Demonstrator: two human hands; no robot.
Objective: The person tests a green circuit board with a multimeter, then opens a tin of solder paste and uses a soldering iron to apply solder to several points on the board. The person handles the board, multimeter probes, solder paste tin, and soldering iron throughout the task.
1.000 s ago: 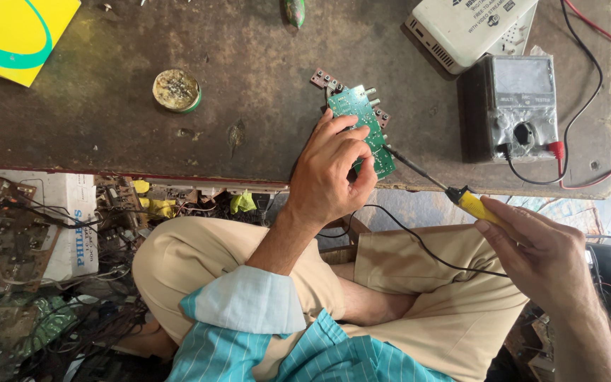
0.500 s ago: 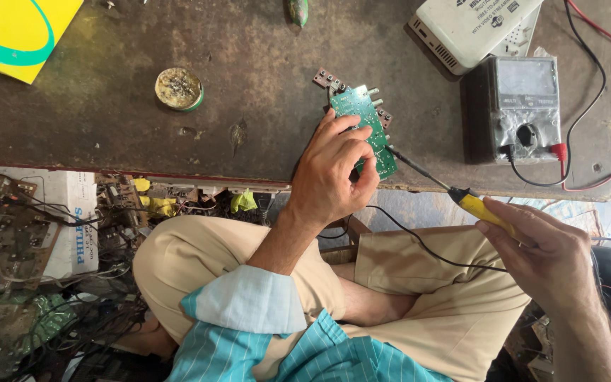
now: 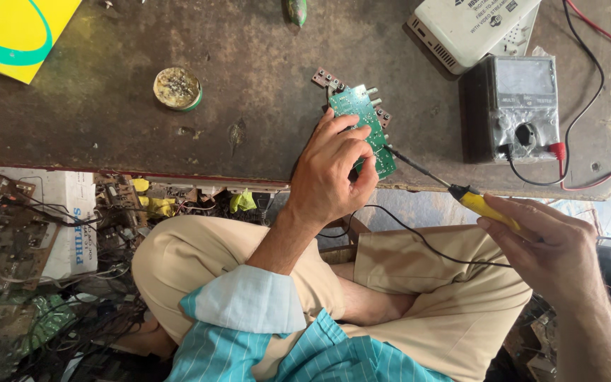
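Workbench under both hands holds a grey meter beyond the right hand, which grips a yellow soldering iron whose tip touches the green circuit board that the left hand pinches, so work looks underway.

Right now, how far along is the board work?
Set up: meter beside the board, leads plugged in. In hand: left hand steadies the green circuit board; right hand holds the yellow-handled soldering iron, tip at the board's edge. Left: can't tell; joints aren't visible.
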